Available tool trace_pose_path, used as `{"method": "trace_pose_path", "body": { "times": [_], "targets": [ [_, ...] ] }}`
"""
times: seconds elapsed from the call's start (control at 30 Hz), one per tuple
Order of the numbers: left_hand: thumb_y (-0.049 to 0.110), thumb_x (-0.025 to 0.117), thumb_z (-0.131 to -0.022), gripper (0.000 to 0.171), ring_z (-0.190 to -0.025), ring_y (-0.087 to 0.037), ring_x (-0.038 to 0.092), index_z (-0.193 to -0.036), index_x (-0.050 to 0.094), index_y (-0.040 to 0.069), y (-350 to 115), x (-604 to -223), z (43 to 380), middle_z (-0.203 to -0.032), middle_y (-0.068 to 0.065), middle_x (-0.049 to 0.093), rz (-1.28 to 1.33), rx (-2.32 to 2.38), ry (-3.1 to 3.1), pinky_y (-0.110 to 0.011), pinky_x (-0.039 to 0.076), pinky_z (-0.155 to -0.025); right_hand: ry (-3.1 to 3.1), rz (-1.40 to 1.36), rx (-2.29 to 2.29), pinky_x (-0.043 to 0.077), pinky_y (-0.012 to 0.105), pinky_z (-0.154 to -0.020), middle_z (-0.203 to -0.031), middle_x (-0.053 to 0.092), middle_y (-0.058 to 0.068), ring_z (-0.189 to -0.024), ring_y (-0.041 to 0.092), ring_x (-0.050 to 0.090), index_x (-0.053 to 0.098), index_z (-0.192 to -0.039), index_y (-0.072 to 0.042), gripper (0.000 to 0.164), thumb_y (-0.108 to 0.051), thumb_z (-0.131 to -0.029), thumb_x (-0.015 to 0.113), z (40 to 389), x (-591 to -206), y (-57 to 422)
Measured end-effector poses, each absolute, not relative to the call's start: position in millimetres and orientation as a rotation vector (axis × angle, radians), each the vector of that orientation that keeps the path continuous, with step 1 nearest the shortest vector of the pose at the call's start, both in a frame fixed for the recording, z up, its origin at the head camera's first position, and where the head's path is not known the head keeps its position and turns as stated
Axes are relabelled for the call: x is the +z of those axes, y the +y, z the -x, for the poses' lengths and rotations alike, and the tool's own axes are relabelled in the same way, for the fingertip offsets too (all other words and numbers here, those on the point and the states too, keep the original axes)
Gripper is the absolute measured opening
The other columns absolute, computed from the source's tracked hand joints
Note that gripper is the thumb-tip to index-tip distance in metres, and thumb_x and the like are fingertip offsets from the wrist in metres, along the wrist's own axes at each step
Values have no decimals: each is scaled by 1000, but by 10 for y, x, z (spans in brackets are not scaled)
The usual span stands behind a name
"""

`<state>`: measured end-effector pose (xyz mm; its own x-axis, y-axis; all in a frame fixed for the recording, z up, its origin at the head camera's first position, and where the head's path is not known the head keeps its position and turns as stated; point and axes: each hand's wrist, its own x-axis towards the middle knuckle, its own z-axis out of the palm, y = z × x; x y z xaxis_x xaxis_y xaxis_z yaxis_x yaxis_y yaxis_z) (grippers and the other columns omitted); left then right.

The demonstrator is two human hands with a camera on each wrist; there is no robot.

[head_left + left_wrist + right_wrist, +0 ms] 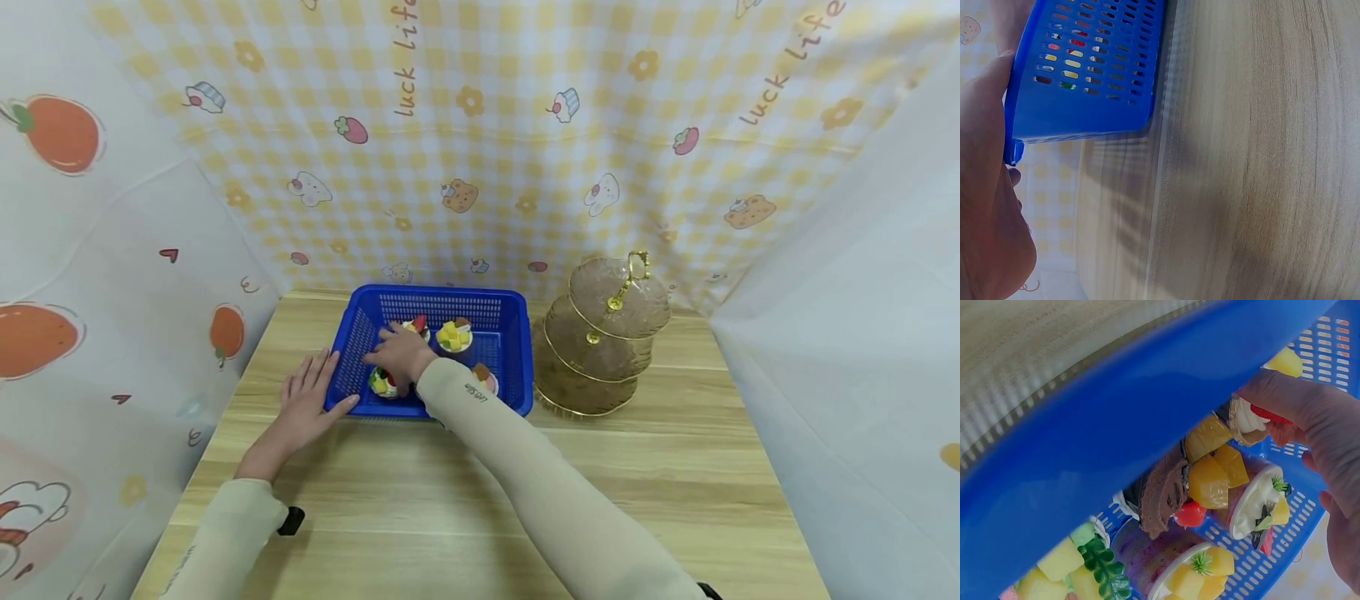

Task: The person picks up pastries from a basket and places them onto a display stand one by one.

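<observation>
In the head view a blue plastic basket [442,290] holds several toy dessert cups. My right hand [405,354] reaches down into its left part with fingers spread. Near its thumb sits a dessert cup with green, yellow and red topping [381,383]; a strawberry-topped cup [418,323] stands just beyond. The right wrist view shows my thumb [1279,394] beside white cream and a red strawberry piece [1269,414]; the basket wall hides part of the contact. My left hand [306,408] rests at the basket's front left corner, fingers extended, thumb near the front rim.
A yellow-cube dessert cup [454,336] and a pink-topped cup [487,379], partly behind my sleeve, are also in the basket. Right of it stands a three-tier stand [592,367] with gold trim and a gold handle. Patterned cloth [480,150] hangs behind the wooden table [420,517].
</observation>
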<state>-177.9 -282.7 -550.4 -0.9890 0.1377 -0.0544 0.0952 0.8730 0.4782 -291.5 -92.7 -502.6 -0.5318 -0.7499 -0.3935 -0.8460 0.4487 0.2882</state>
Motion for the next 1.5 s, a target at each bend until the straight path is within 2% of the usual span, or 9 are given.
{"method": "trace_pose_path", "body": {
  "times": [0.4,0.7,0.93,1.2,1.5],
  "targets": [
    [57,50,-96,91,-153,-46,-5,-161,1,16,-2808,-5492,1769,-167,-20,2,-180,759,2974,-74,-4,-114,2510,1382,633,15,40,-128,-153,47,-14,-151,18,26,30,-154,-39,89,-58,-79,75,2905,-5114,-952],
    [57,52,-96,91,-153,-45,-5,-161,3,17,-2800,-5493,1751,-168,-19,3,-163,762,2975,-73,-5,-114,2515,1407,526,19,41,-127,-153,46,-10,-148,17,32,33,-153,-33,81,-50,-85,73,2884,-5193,-957],
    [57,49,-97,90,-153,-46,-6,-161,1,16,-2794,-5464,1756,-168,-18,-1,-164,748,2959,-72,-6,-114,2586,1342,340,26,39,-124,-151,46,-6,-145,17,37,35,-148,-31,82,-55,-81,75,2926,-5112,-942],
    [56,50,-97,90,-152,-47,-6,-161,2,16,-2788,-5453,1757,-167,-20,2,-165,765,2965,-72,-5,-114,2599,1347,-19,34,45,-118,-139,51,-2,-127,13,53,37,-148,-22,83,-45,-80,78,2925,-4882,-806],
    [57,50,-97,90,-152,-48,-4,-161,3,14,-2781,-5470,1759,-167,-20,2,-168,766,2978,-73,-4,-114,2617,1342,-407,43,38,-106,-128,58,-3,-110,10,55,40,-148,-12,83,-41,-80,77,2821,-4664,-473]
  ]
}}
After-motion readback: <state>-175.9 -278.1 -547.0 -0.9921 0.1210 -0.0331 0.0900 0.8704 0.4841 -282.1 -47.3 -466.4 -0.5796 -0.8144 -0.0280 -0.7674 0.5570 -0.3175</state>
